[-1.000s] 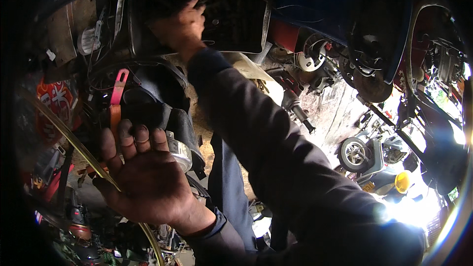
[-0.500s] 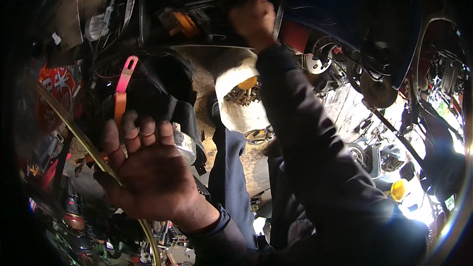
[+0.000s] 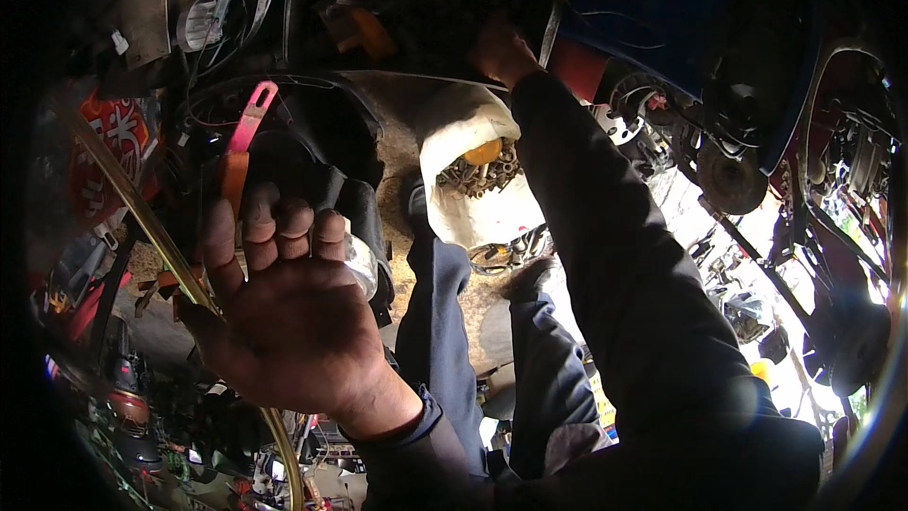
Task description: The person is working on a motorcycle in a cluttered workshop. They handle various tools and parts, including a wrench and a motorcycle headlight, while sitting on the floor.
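Hands at work among dark motorcycle parts, seen from above. Left hand point(image 3: 284, 312), lower left of the frame, curls its fingers point(image 3: 274, 227) over a black rubbery part point(image 3: 322, 180), pressing against it; whether it fully clasps it cannot be told. A pink strap point(image 3: 251, 116) and an orange piece point(image 3: 233, 180) sit just above the fingers, and a yellowish hose point(image 3: 151, 227) runs diagonally past the thumb. Right hand point(image 3: 501, 52), upper centre, reaches into shadowed machinery; its grip is hidden. Below it a white bag point(image 3: 473, 218) holds bolts point(image 3: 478, 173) and an orange cap point(image 3: 483, 151). Blue trouser legs point(image 3: 445, 322) show beneath.
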A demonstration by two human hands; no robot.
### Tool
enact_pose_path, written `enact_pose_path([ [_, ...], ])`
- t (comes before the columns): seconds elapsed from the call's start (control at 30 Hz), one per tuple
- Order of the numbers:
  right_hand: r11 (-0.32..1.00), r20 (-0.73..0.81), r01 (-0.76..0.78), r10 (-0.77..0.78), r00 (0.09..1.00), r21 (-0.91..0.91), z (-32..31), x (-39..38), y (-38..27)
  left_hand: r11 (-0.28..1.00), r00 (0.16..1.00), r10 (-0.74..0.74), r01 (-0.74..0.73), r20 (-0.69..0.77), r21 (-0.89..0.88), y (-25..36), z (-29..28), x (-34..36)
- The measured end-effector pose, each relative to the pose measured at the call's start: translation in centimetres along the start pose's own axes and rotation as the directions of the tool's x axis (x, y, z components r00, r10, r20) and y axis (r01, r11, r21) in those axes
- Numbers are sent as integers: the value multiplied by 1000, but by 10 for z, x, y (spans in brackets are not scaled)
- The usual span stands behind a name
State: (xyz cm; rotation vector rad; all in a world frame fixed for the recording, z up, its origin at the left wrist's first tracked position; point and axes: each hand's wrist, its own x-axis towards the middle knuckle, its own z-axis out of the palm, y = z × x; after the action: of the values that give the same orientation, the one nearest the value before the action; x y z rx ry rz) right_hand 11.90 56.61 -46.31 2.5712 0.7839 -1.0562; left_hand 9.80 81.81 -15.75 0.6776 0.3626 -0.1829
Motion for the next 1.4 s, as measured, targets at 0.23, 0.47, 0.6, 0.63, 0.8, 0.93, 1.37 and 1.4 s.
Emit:
enact_pose_path([
  [0.23, -288, 244, -97, 535, 809, 953, -64, -55, 28, 1000, 1000, -6, 6, -3, 21, -3, 1, -2],
  [0.47, 758, -836, 390, 366, 409, 522, -120, -131, -5, 923, 990, 37, 18, -135, 385, -21, 11, -3],
  [0.6, -847, -190, 202, 122, 974, 491, -168, -169, -50, 682, 992, -15, 101, -124, 724, -38, 20, -8],
  [0.63, -798, -191, 310, 245, 950, 516, -178, -165, -60, 667, 996, -31, 82, -82, 740, -40, 21, -8],
  [0.8, -843, -216, 306, 230, 949, 444, -186, -161, -66, 666, 986, -116, 169, -123, 727, -38, 21, -7],
  [0.93, -441, -146, 311, 369, 918, 842, -177, -130, -52, 727, 976, 89, 73, -200, 682, -37, 22, -5],
  [1.37, 820, -479, -75, 403, 780, 567, -169, 48, -27, 931, 963, 67, 34, -261, 365, -16, 6, -2],
  [1.4, 845, -429, -118, 379, 820, 522, -164, 45, -27, 929, 953, 68, 47, -296, 366, -14, 6, -3],
])
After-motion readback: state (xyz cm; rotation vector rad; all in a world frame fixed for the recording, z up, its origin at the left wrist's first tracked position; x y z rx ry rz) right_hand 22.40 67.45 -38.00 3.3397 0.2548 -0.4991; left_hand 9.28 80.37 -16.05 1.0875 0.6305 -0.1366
